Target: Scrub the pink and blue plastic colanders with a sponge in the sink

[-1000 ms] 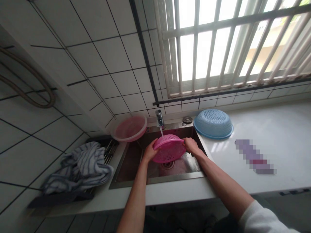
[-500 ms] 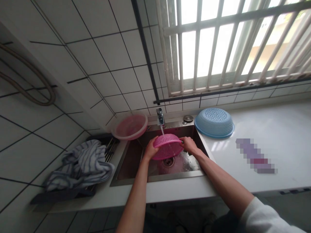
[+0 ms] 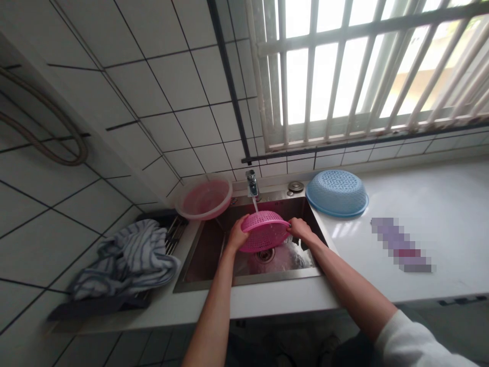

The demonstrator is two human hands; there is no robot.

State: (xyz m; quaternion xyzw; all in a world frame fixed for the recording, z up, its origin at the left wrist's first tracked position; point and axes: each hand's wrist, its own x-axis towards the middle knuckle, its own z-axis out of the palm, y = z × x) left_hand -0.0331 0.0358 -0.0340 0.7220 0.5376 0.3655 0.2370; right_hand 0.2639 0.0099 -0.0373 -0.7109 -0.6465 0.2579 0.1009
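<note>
Within the sink [image 3: 191,270] we see the pink basket [image 3: 263,238], tilted, its opening toward us. Our left hand [image 3: 239,235] grips its left rim, our right hand [image 3: 300,227] the right; we judge that wet plastic could slip from either grasp. Because the stream from the tap [image 3: 252,184] strikes the basket's back, a steeper tilt could deflect splashes over the edge. A clogged drain [image 3: 265,255] could let water pool.

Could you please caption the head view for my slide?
Left hand and right hand hold a pink colander under the running tap, over the sink.
</note>
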